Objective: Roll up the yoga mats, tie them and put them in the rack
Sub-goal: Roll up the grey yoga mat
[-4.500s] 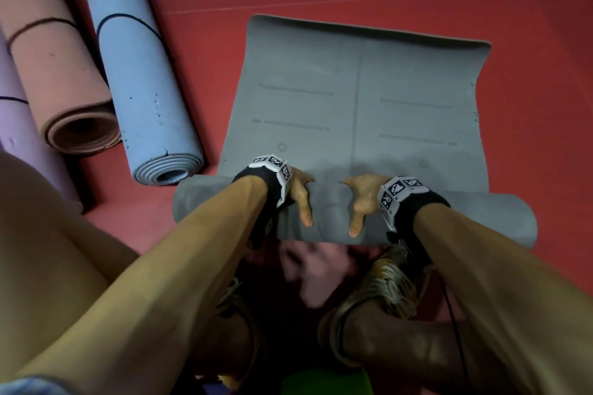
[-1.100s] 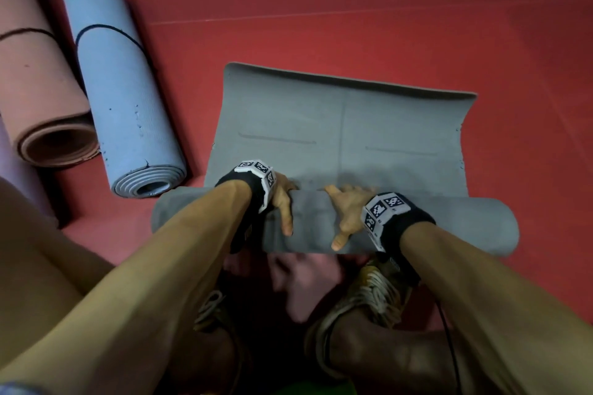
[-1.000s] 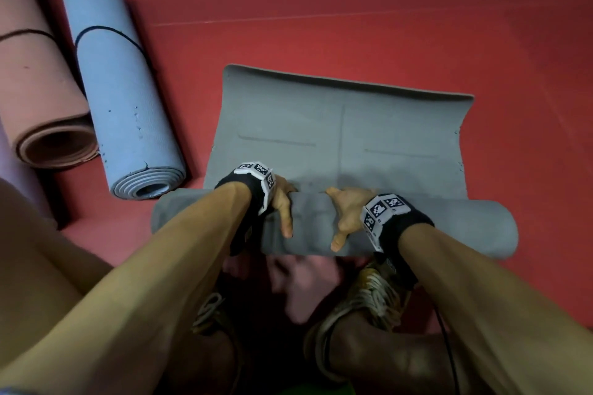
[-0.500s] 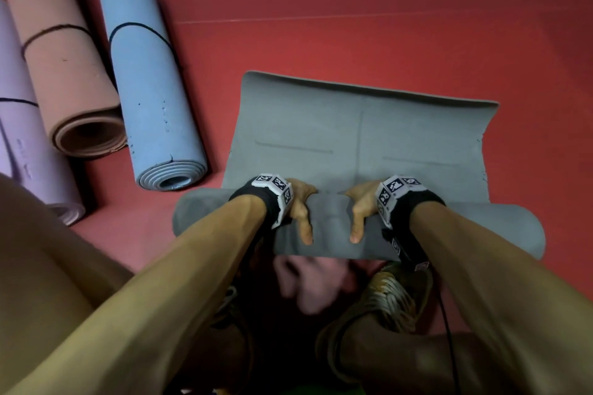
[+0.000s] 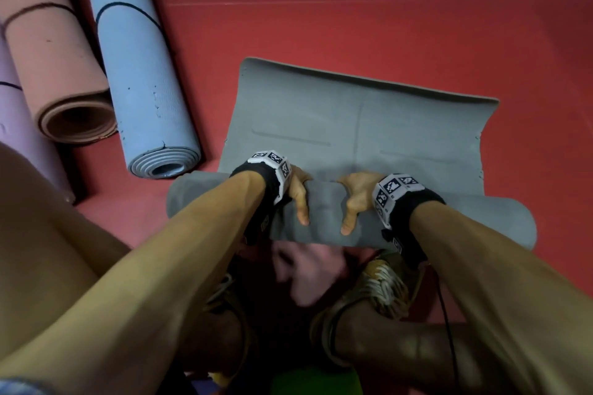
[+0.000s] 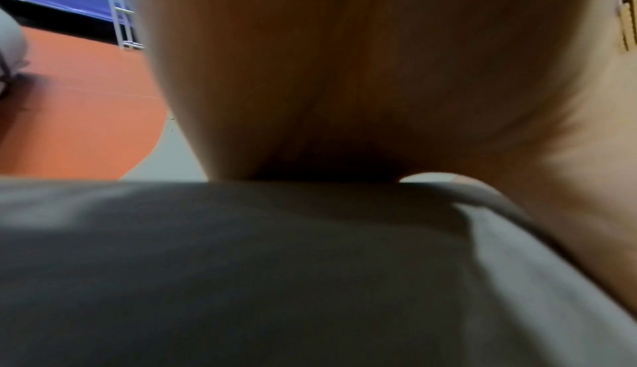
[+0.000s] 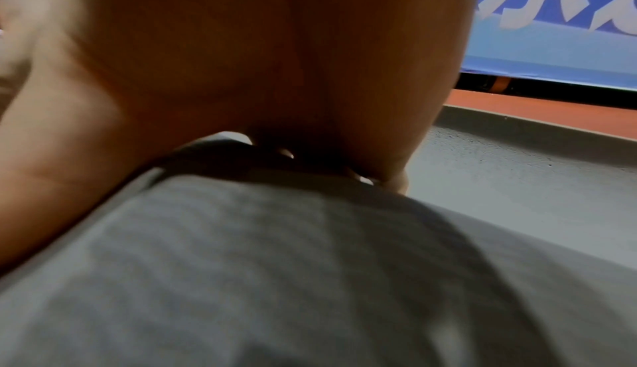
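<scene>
A grey yoga mat lies partly rolled on the red floor. Its roll (image 5: 324, 215) runs left to right in front of my knees, and the flat remainder (image 5: 359, 119) stretches away from me. My left hand (image 5: 298, 197) and right hand (image 5: 354, 200) sit side by side on the middle of the roll. Their fingers curl over its far side and the thumbs press its near side. In the left wrist view the palm (image 6: 344, 73) arches over the grey roll (image 6: 241, 264). The right wrist view shows the same, palm (image 7: 258, 59) over roll (image 7: 275, 264).
Three rolled mats lie at the left: a blue one (image 5: 141, 67) and a salmon one (image 5: 54, 67), each tied with a dark cord, and a lilac one (image 5: 16, 125). My shoes (image 5: 382, 285) are just behind the roll. A white metal frame (image 6: 120, 13) stands far off.
The grey roll has advanced away from me and the flat part has grown shorter. Both hands have shifted their hold and still grip the middle of the roll.
</scene>
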`<state>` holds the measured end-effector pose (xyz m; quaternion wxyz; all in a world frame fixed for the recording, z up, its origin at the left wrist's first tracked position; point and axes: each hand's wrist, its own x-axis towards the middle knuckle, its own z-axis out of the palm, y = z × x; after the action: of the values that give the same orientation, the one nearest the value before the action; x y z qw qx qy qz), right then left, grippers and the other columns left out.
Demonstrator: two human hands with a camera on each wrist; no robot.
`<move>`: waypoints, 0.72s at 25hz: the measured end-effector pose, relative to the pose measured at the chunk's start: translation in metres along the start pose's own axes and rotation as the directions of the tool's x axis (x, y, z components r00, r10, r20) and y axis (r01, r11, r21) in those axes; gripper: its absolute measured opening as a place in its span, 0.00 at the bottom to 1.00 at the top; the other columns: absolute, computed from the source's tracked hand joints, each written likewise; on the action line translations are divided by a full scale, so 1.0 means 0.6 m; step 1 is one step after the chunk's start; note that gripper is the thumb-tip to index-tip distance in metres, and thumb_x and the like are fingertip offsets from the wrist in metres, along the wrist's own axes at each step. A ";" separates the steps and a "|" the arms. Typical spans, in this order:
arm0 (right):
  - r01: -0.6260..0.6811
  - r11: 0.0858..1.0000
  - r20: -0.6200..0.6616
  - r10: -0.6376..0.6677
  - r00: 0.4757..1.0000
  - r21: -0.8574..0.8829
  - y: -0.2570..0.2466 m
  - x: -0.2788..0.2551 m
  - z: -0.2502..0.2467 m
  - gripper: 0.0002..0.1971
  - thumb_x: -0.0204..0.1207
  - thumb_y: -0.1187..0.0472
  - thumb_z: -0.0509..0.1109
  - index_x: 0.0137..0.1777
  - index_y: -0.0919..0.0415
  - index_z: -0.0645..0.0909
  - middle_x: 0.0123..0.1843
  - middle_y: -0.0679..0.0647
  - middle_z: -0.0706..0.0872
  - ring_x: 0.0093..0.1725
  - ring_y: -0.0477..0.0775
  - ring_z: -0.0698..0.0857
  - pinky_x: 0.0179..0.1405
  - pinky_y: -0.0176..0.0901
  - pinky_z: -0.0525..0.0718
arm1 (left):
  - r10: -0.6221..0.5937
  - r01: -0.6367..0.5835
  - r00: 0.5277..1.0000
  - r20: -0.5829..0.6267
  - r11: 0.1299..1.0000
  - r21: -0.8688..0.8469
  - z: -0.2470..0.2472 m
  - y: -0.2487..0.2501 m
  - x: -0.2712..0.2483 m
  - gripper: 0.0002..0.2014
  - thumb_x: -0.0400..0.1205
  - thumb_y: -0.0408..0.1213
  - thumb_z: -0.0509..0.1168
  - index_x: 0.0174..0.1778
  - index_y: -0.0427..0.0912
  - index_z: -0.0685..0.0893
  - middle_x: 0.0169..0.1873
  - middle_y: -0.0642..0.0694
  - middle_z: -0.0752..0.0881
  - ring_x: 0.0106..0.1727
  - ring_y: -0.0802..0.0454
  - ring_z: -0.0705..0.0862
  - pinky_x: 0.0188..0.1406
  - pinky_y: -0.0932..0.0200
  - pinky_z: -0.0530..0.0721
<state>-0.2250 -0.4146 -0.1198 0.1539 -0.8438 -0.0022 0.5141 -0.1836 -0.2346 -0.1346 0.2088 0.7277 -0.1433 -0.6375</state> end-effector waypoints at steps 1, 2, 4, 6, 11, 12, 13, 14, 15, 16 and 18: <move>0.000 1.000 0.041 0.000 0.999 0.021 -0.001 0.005 -0.006 0.38 0.40 0.52 0.91 0.57 0.43 0.86 0.48 0.44 0.92 0.50 0.52 0.91 0.54 0.53 0.90 | 0.016 -0.016 0.999 -0.032 1.000 0.000 0.005 -0.004 0.000 0.33 0.65 0.30 0.83 0.67 0.43 0.83 0.58 0.44 0.89 0.61 0.42 0.87 0.63 0.38 0.84; -0.004 0.999 0.086 0.000 0.996 0.048 -0.001 0.008 -0.011 0.37 0.40 0.53 0.90 0.56 0.44 0.87 0.48 0.45 0.93 0.49 0.53 0.92 0.54 0.54 0.90 | 0.028 -0.026 0.996 -0.085 0.999 0.024 0.012 -0.007 -0.001 0.37 0.64 0.35 0.85 0.69 0.46 0.81 0.60 0.47 0.88 0.62 0.45 0.86 0.65 0.42 0.84; -0.019 0.994 0.153 0.003 0.988 0.108 -0.002 0.014 -0.021 0.34 0.46 0.58 0.90 0.57 0.48 0.87 0.51 0.49 0.93 0.51 0.57 0.92 0.55 0.58 0.90 | 0.069 -0.031 0.976 -0.206 0.983 0.183 0.025 -0.009 -0.009 0.46 0.59 0.47 0.87 0.74 0.49 0.75 0.64 0.51 0.83 0.65 0.48 0.82 0.67 0.49 0.81; -0.029 0.990 0.190 0.003 0.982 0.137 0.000 0.019 -0.028 0.30 0.54 0.63 0.89 0.58 0.51 0.87 0.53 0.52 0.93 0.53 0.59 0.91 0.55 0.56 0.90 | 0.094 0.028 0.953 -0.286 0.918 0.396 0.037 -0.006 -0.014 0.52 0.57 0.54 0.86 0.76 0.49 0.69 0.66 0.47 0.78 0.67 0.44 0.80 0.64 0.50 0.79; -0.003 0.985 0.170 -0.027 0.985 0.171 0.003 0.013 -0.010 0.35 0.58 0.66 0.87 0.67 0.57 0.81 0.61 0.57 0.89 0.62 0.63 0.87 0.63 0.62 0.85 | 0.103 -0.020 0.962 -0.254 0.951 0.308 0.028 0.003 -0.014 0.41 0.54 0.44 0.88 0.62 0.53 0.77 0.51 0.56 0.84 0.56 0.51 0.85 0.52 0.59 0.81; 0.017 0.989 0.129 -0.036 0.991 0.145 0.005 0.009 -0.001 0.40 0.57 0.62 0.88 0.71 0.56 0.77 0.64 0.56 0.86 0.65 0.62 0.85 0.66 0.61 0.83 | 0.086 -0.020 0.969 -0.231 0.962 0.272 0.020 0.006 -0.013 0.40 0.53 0.43 0.88 0.61 0.53 0.79 0.50 0.56 0.87 0.55 0.52 0.86 0.54 0.57 0.85; 0.026 0.999 0.063 -0.029 0.998 0.047 0.006 0.003 0.008 0.47 0.56 0.55 0.89 0.76 0.54 0.71 0.68 0.55 0.82 0.69 0.62 0.81 0.69 0.59 0.80 | 0.069 -0.014 0.976 -0.206 0.967 0.256 0.013 0.009 -0.013 0.39 0.53 0.42 0.88 0.61 0.53 0.82 0.51 0.55 0.89 0.55 0.51 0.88 0.55 0.53 0.87; 0.008 0.994 -0.024 -0.011 1.000 -0.106 0.007 -0.003 0.018 0.55 0.55 0.47 0.89 0.81 0.51 0.63 0.72 0.56 0.77 0.73 0.62 0.77 0.71 0.59 0.76 | 0.051 -0.007 0.983 -0.176 0.969 0.246 0.005 0.012 -0.012 0.38 0.53 0.41 0.88 0.60 0.53 0.84 0.51 0.54 0.90 0.54 0.50 0.89 0.56 0.50 0.88; -0.027 0.971 -0.104 0.002 0.995 -0.237 0.009 -0.008 0.028 0.61 0.53 0.41 0.88 0.83 0.49 0.57 0.75 0.57 0.74 0.75 0.64 0.74 0.72 0.60 0.73 | 0.032 0.003 0.989 -0.144 0.973 0.232 -0.002 0.015 -0.009 0.36 0.53 0.41 0.88 0.58 0.54 0.86 0.50 0.53 0.91 0.54 0.48 0.89 0.56 0.47 0.88; -0.054 0.954 -0.150 0.010 0.989 -0.294 0.009 -0.009 0.037 0.63 0.51 0.39 0.87 0.84 0.49 0.55 0.76 0.58 0.72 0.76 0.64 0.72 0.73 0.61 0.70 | 0.010 0.014 0.994 -0.110 0.976 0.217 -0.007 0.016 -0.008 0.34 0.53 0.40 0.88 0.55 0.55 0.86 0.49 0.53 0.91 0.54 0.47 0.89 0.57 0.45 0.88; -0.055 0.968 -0.186 0.009 0.983 -0.245 0.009 -0.008 0.042 0.58 0.49 0.40 0.88 0.79 0.48 0.62 0.71 0.56 0.78 0.72 0.63 0.76 0.71 0.60 0.70 | -0.008 0.022 0.998 -0.067 0.979 0.205 -0.015 0.018 -0.004 0.31 0.54 0.38 0.88 0.51 0.56 0.85 0.48 0.53 0.91 0.54 0.46 0.89 0.59 0.44 0.88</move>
<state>-0.2500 -0.4137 -0.1276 0.0380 -0.9000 -0.0388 0.4324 -0.1745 -0.2419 -0.1266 0.1323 0.7671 -0.1957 -0.5964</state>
